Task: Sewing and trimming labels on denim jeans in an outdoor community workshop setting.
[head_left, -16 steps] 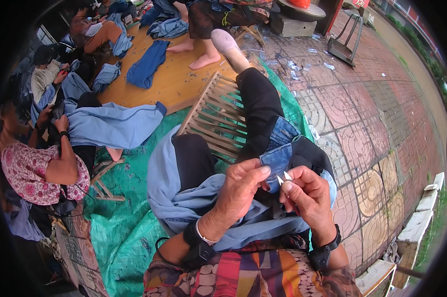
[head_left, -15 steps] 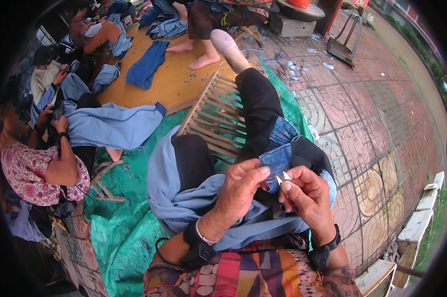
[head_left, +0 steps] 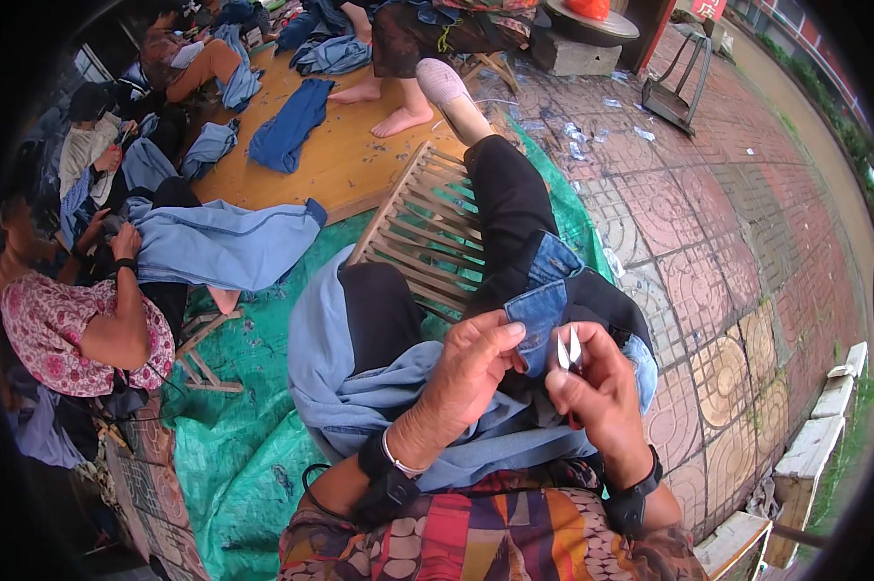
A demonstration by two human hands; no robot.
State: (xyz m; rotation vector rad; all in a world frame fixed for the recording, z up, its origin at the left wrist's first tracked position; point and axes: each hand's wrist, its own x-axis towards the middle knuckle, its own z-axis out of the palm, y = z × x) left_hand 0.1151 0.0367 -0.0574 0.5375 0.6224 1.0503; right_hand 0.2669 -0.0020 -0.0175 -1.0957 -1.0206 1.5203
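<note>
A pair of small thread snips is in my right hand, its two pale blades pointing up and slightly apart. My fingers wrap round the handles and hide most of them. To its left, my left hand pinches the edge of the dark blue denim part of a garment between thumb and fingers. Light blue jeans lie bunched across my lap, over black trousers. The snips are a little apart from the left fingertips.
A slatted wooden chair stands ahead on a green sheet. At left, a person handles light blue jeans. Further off are a wooden platform with denim pieces, a dustpan and paving.
My right hand has turned, so the snips' blades point upward instead of leaning toward the left fingers, and they sit slightly farther right. The left hand keeps its pinch.
</note>
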